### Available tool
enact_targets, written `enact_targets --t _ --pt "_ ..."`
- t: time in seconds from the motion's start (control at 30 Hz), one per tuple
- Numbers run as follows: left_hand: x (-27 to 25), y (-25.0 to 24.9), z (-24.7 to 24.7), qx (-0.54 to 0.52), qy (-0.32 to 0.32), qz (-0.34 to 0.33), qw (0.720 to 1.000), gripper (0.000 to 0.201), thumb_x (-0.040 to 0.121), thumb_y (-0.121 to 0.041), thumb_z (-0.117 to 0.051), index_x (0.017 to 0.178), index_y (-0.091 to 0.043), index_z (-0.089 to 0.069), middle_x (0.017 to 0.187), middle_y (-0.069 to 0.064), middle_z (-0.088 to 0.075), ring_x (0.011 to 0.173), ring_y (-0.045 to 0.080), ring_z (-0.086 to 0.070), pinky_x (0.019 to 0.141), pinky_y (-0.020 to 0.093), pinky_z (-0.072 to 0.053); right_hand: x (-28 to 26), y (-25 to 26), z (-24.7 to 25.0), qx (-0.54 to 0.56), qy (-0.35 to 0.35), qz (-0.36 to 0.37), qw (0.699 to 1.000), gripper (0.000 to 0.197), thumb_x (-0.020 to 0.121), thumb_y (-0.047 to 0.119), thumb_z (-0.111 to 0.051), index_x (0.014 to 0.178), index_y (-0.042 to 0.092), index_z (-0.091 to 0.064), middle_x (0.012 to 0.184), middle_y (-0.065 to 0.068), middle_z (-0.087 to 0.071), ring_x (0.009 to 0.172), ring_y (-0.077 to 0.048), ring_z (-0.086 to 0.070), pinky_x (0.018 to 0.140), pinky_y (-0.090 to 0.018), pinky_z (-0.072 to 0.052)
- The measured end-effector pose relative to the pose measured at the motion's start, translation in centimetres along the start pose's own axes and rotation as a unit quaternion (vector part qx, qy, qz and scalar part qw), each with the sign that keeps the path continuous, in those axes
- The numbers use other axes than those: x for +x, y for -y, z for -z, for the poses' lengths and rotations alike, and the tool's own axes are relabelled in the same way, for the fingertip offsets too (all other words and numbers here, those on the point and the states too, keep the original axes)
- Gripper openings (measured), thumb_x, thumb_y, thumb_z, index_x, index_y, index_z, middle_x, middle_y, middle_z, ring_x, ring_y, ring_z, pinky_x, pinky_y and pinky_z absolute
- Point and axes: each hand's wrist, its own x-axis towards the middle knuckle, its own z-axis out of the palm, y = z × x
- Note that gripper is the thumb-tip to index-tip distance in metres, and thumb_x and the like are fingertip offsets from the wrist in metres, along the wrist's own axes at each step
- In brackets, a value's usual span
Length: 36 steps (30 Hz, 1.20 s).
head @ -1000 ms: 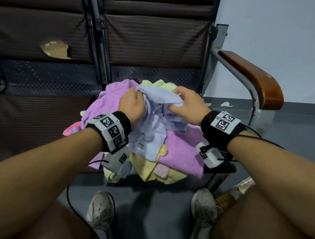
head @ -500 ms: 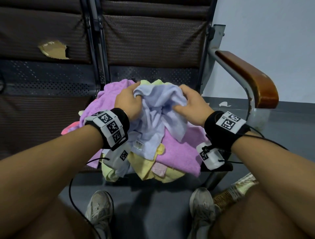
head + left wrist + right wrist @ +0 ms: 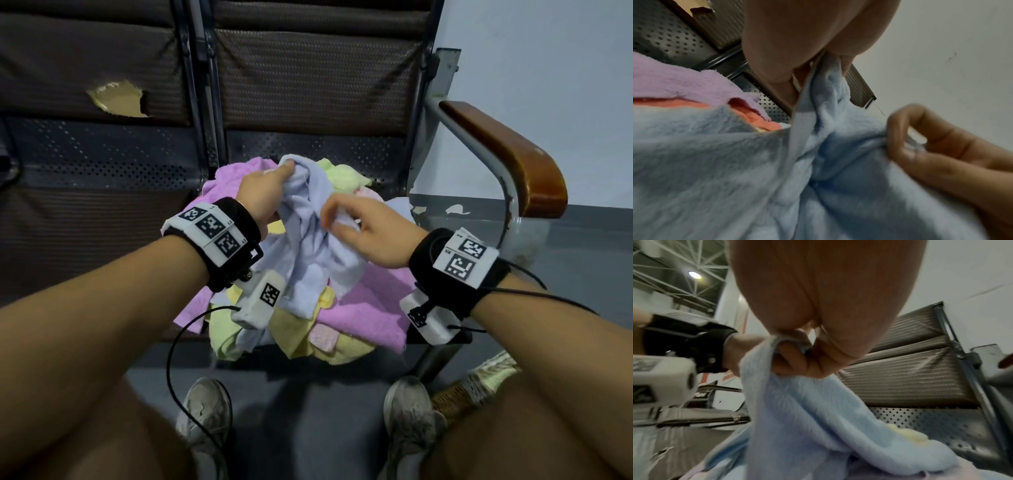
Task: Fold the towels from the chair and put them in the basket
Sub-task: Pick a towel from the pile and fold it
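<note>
The light around me is dim and even, and my head view looks soft, its straight lines bowing toward the edges. My legs throw a faint shadow on the dark grey floor (image 3: 308, 421). The glossy brown wooden armrest (image 3: 507, 161) carries a dull sheen. In my right wrist view a round ceiling lamp (image 3: 694, 274) glares white, and the white camera box (image 3: 663, 379) on my other wrist smears with blur. My left wrist view is grainy, with my fingers (image 3: 920, 146) unsharp.
</note>
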Motion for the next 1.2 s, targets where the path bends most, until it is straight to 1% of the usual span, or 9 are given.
enact_targets --t 0.13,0.23,0.33,0.63,0.73,0.83,0.93,1.1,1.2 --pt "-0.9 -0.8 -0.6 -0.035 0.042 0.009 0.998 0.025 0.101 -0.027 -0.055 0.11 -0.006 -0.066 0.102 0.011 -0.07 0.095 0.025 -0.067 0.09 0.038 -0.054 0.3 0.3 -1.8 -0.07 0.09 -0.086 0.99 0.037 0.09 0.004 -0.045 0.091 0.024 -0.077 0.06 0.031 -0.062 0.056 0.006 -0.055 0.057 -0.006 -0.037" --pt "-2.1 -0.7 -1.5 -0.041 0.088 -0.001 0.995 0.019 0.102 -0.01 -0.046 0.094 -0.013 -0.064 0.081 0.004 -0.064 0.067 0.016 -0.062 0.063 0.029 -0.055 1.0 0.3 -3.1 -0.066 0.056 -0.145 0.986 0.033 0.094 0.031 -0.051 0.069 0.021 -0.069 0.069 0.008 -0.068 0.061 -0.004 -0.055 0.061 -0.021 -0.04" --pt "-2.6 -0.4 -1.9 -0.046 0.076 -0.02 0.996 0.019 0.1 -0.001 -0.046 0.096 -0.008 -0.063 0.082 0.008 -0.062 0.066 0.015 -0.061 0.06 0.029 -0.057 1.8 0.7 -4.2 -0.018 0.035 -0.182 0.982 0.055 0.086 0.067 -0.052 0.066 0.018 -0.065 0.065 -0.001 -0.064 0.066 -0.017 -0.061 0.06 -0.03 -0.048" --pt "-1.0 -0.8 0.3 -0.079 0.009 -0.029 0.996 0.011 0.089 0.005 -0.053 0.089 -0.006 -0.055 0.074 0.008 -0.057 0.055 0.011 -0.061 0.065 0.028 -0.059 2.3 -1.4 -2.0 0.037 -0.176 -0.229 0.957 0.026 0.093 0.012 -0.048 0.074 0.004 -0.064 0.073 -0.014 -0.062 0.074 -0.027 -0.06 0.073 -0.04 -0.05" --pt "-0.6 -0.6 0.9 -0.066 -0.001 -0.033 0.997 0.015 0.09 -0.003 -0.065 0.082 -0.009 -0.053 0.068 0.005 -0.056 0.048 0.009 -0.06 0.073 0.032 -0.057 2.3 -2.1 0.0 0.091 -0.3 -0.197 0.929 0.026 0.094 0.015 -0.052 0.072 0.016 -0.066 0.066 0.005 -0.054 0.067 -0.012 -0.048 0.065 -0.03 -0.04" --pt "-0.4 -1.0 0.8 -0.108 -0.023 -0.053 0.992 0.02 0.095 -0.006 -0.06 0.078 -0.011 -0.051 0.067 0.005 -0.058 0.048 0.01 -0.062 0.056 0.024 -0.057 1.8 -2.4 1.3 0.058 -0.356 -0.131 0.924 0.028 0.09 0.024 -0.062 0.064 0.028 -0.055 0.065 0.013 -0.05 0.067 -0.006 -0.045 0.066 -0.026 -0.037" --pt "0.0 -1.8 0.9 -0.153 -0.051 -0.056 0.985 0.016 0.099 -0.009 -0.051 0.084 -0.01 -0.055 0.078 0.008 -0.06 0.062 0.016 -0.065 0.058 0.028 -0.057 1.1 -3.1 1.4 -0.06 -0.308 -0.108 0.943 0.009 0.085 0.025 -0.073 0.077 0.025 -0.071 0.077 0.003 -0.057 0.071 -0.012 -0.05 0.067 -0.024 -0.038" --pt "0.7 -1.3 1.7 -0.095 -0.064 -0.047 0.992 0.014 0.101 -0.01 -0.042 0.095 -0.012 -0.055 0.09 0.007 -0.061 0.076 0.019 -0.063 0.067 0.031 -0.057 -0.3 -4.4 -1.3 -0.167 0.032 -0.251 0.953 0.026 0.095 0.027 -0.059 0.08 0.011 -0.073 0.068 -0.003 -0.066 0.065 -0.019 -0.057 0.064 -0.027 -0.048" --pt "1.2 -1.1 2.2 -0.053 -0.077 -0.042 0.995 0.021 0.1 -0.008 -0.043 0.116 -0.01 -0.057 0.103 0.009 -0.063 0.085 0.023 -0.064 0.077 0.034 -0.058 0.1 -4.9 -1.5 -0.148 -0.008 -0.295 0.944 0.036 0.099 0.02 -0.047 0.068 0.01 -0.061 0.076 -0.013 -0.063 0.074 -0.026 -0.055 0.065 -0.028 -0.038"
